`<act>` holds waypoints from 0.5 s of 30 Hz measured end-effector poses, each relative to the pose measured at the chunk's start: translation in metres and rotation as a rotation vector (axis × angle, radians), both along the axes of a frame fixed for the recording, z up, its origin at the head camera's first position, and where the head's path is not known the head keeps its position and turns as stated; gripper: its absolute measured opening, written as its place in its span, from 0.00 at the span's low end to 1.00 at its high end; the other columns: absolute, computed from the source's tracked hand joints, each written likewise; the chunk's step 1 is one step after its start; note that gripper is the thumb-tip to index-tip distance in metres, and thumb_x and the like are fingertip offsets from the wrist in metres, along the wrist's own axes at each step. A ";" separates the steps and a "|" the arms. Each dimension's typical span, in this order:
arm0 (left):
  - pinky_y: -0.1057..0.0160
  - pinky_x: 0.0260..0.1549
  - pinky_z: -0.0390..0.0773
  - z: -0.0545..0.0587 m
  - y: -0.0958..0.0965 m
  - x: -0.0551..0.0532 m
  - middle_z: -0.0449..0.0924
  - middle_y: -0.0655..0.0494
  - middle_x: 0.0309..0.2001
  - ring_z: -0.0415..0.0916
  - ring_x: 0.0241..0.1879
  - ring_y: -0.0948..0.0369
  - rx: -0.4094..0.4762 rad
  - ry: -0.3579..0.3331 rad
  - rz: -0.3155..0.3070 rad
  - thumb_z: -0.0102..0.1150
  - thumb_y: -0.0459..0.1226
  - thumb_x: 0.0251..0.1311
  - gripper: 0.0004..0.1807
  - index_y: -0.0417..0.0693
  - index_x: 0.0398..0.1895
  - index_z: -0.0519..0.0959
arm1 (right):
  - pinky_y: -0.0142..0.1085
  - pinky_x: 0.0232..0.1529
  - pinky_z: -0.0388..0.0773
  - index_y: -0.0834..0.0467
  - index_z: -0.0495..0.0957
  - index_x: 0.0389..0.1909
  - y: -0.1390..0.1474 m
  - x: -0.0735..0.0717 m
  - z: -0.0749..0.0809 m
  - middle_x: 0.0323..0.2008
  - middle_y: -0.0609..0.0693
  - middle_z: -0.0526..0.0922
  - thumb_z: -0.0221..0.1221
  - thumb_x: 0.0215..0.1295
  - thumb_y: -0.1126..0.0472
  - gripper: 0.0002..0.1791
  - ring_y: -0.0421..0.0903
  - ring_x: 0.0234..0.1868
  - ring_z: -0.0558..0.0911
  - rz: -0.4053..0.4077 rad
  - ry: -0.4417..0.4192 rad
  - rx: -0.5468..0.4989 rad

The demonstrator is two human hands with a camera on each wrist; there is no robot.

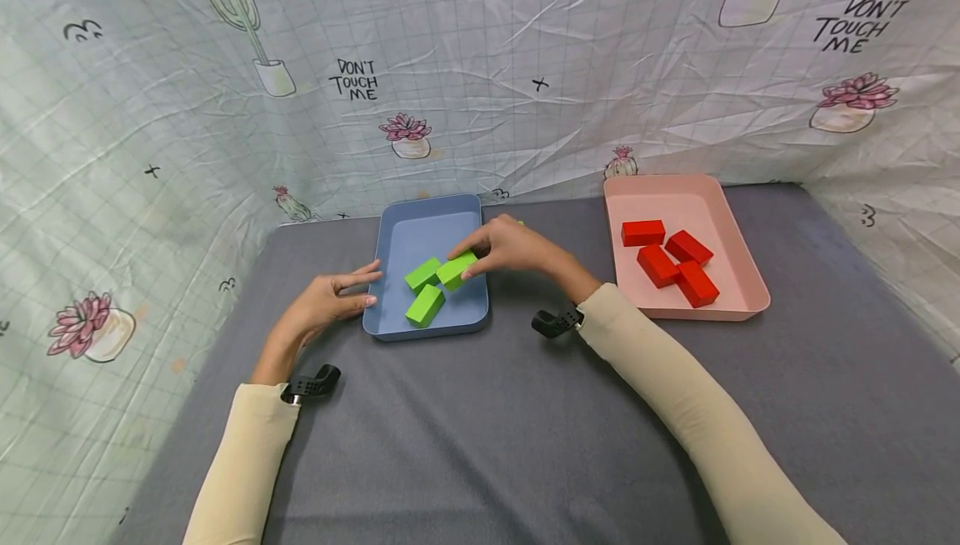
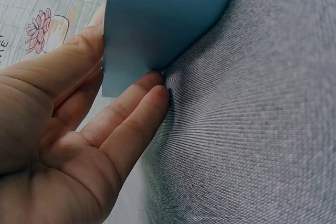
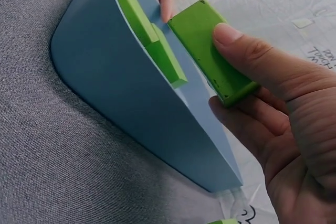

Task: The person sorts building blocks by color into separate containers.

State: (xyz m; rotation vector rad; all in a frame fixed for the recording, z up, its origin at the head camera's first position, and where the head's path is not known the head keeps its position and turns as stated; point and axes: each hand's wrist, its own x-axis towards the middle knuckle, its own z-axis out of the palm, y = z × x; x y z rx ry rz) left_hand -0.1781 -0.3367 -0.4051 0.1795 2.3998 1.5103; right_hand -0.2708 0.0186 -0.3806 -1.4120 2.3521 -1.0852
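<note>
My right hand (image 1: 513, 245) pinches a bright green rectangular block (image 3: 202, 51) between thumb and fingers, over the right part of a shallow blue tray (image 1: 461, 212). Two more green blocks, one farther back (image 1: 423, 275) and one nearer (image 1: 425, 306), lie in the tray. At the tray's left side is my left hand (image 1: 330, 299). The left wrist view shows its thumb (image 2: 79, 51) reaching behind the rim while other fingertips (image 2: 155, 80) touch the outer wall near the base, gripping the wall between them.
A pink tray (image 1: 738, 295) on the right holds several red blocks (image 1: 657, 266). Mostly hidden behind my right hand, a bit of another green block (image 1: 521, 222) lies outside the blue tray. Grey cloth (image 1: 480, 428) covers the table; a printed curtain (image 1: 480, 137) hangs behind.
</note>
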 end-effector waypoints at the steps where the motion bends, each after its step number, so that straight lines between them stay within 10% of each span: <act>1: 0.73 0.50 0.78 0.000 0.000 0.000 0.57 0.57 0.79 0.49 0.78 0.54 0.000 -0.001 0.000 0.69 0.38 0.64 0.33 0.42 0.71 0.72 | 0.31 0.40 0.77 0.56 0.87 0.54 -0.001 0.000 0.000 0.45 0.47 0.89 0.74 0.59 0.55 0.22 0.37 0.37 0.82 0.007 -0.002 -0.001; 15: 0.73 0.47 0.79 0.001 0.002 0.001 0.57 0.56 0.78 0.48 0.78 0.53 -0.005 -0.010 0.020 0.69 0.37 0.64 0.33 0.41 0.71 0.72 | 0.32 0.51 0.81 0.54 0.87 0.54 -0.010 -0.009 -0.007 0.51 0.46 0.88 0.74 0.60 0.53 0.22 0.38 0.49 0.86 0.026 -0.033 0.000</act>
